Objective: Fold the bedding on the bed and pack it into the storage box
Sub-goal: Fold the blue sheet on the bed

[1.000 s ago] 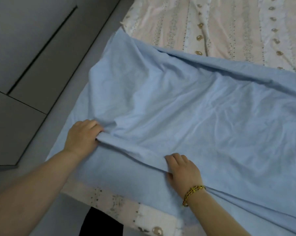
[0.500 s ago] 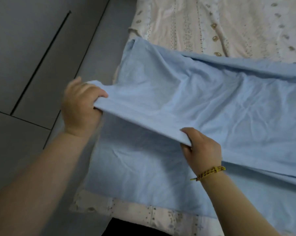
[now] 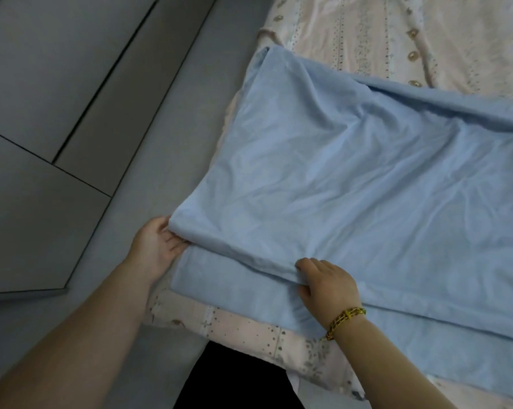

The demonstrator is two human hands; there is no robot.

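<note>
A light blue cotton sheet (image 3: 352, 178) lies doubled over on the pink floral-patterned bed (image 3: 397, 36), its folded edge at 7 o'clock. The left hand (image 3: 157, 246) pinches that fold's corner; the right hand (image 3: 329, 284), wearing a gold chain bracelet (image 3: 345, 318), grips the same edge.

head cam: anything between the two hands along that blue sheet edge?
Nothing but the sheet. In the head view, the folded edge of the blue sheet runs unbroken from the left hand to the right hand, over its own lower layer.
</note>
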